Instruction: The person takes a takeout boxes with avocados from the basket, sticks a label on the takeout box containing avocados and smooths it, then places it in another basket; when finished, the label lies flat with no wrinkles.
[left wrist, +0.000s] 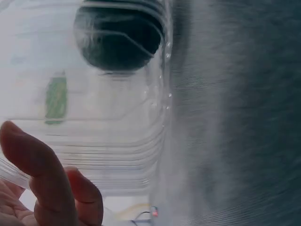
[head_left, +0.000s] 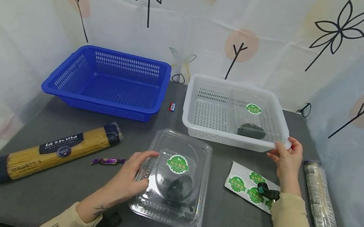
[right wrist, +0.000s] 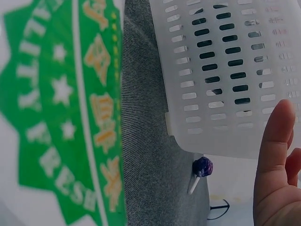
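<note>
My left hand (head_left: 130, 177) rests at the left edge of a clear plastic clamshell container (head_left: 187, 208), fingers spread loosely along its side. The container bears a round green sticker (head_left: 178, 164); a dark round thing (left wrist: 120, 40) shows through its plastic. My right hand (head_left: 288, 160) pinches the front right rim of a white plastic basket (head_left: 189, 102), its thumb (right wrist: 277, 136) against the outer wall in the right wrist view. Inside the basket lies a clear package (head_left: 238, 103) with a green sticker and a dark thing in it.
A blue basket (head_left: 113, 110) stands at the back left. Nearer lie a spaghetti pack (head_left: 61, 153), a purple-wrapped candy (head_left: 108, 161) and a small red-and-blue packet (head_left: 172, 107). A sticker sheet (head_left: 237, 183) and a long packet (head_left: 323, 211) lie right. A lollipop (right wrist: 202, 167) is behind the white basket.
</note>
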`<state>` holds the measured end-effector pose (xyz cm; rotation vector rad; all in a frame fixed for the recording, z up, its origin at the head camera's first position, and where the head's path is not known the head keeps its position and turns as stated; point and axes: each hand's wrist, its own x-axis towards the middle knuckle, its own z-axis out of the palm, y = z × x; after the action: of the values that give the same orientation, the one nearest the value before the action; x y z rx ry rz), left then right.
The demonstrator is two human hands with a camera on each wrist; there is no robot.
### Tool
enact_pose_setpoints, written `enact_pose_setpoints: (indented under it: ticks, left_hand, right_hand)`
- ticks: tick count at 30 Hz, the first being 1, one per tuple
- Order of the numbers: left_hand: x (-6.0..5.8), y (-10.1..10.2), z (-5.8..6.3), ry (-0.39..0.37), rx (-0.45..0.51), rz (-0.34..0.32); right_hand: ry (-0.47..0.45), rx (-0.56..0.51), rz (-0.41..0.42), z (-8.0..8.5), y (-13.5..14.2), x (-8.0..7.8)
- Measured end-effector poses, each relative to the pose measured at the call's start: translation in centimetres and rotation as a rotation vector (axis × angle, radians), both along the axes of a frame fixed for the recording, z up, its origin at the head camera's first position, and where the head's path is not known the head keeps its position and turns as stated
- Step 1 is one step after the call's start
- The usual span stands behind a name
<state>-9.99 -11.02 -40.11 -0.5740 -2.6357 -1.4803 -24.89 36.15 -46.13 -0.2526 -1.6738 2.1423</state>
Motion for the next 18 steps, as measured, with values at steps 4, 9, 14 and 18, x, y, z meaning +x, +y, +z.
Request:
enact_pose_setpoints:
  ticks: [4, 9, 14, 18]
  left_hand:
    - [0.0, -0.1, 1.5, 0.001, -0.008, -0.054]
    - [-0.1, 0.0, 4.0, 0.022, 0.028, -0.147]
    - [-1.2, 0.3, 6.4, 0.105, 0.078, -0.234]
    - [-2.7, 0.7, 8.4, 0.124, 0.113, -0.240]
  right_hand:
    - [-0.012, 0.015, 0.003, 0.6, -0.4, 0.4]
    - [-0.016, 0.018, 0.002, 1.0, -0.6, 0.6]
    - [-0.003, 0.020, 0.001, 0.6, -0.5, 0.4]
    - [-0.007, 0.009, 0.010, 0.6, -0.6, 0.4]
